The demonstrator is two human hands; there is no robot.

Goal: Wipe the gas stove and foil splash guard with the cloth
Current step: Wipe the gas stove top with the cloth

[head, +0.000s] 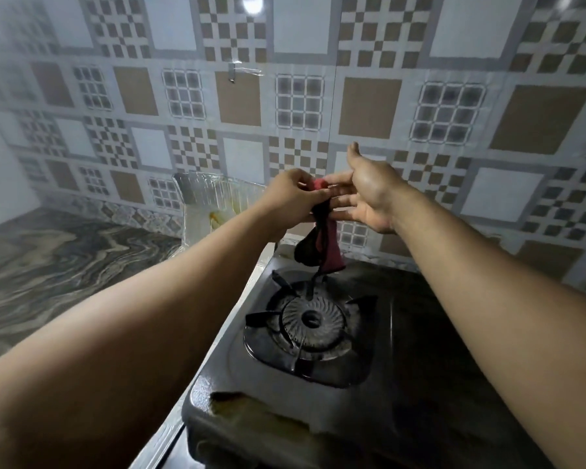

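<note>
Here, a dark red and black cloth (322, 238) is being held up in the air over the far end of the gas stove (403, 350), between the two hands. The left hand (290, 201) is pinching the top of the cloth, with its fingers curled round the bunched fabric. The right hand (366, 194) is being held just beside it, palm turned towards the left hand, with its thumb raised and its fingers stretched out; the fingertips are touching the red upper corner of the cloth, and no closed grip is being shown by that hand. The rest of the cloth is hanging down from the hands, and its lower end is dangling just above the far edge of the stove, near the burner (310, 319).

The stove is being carried by the bench (58, 265), whose marbled top is seen on the left. The black stove top is being shown with a pale, worn patch (261, 418) at its near left corner. The foil splash guard (214, 204) is standing upright on the far left of the stove, against the tiled wall (369, 106), and brownish stains are being shown on its surface.
</note>
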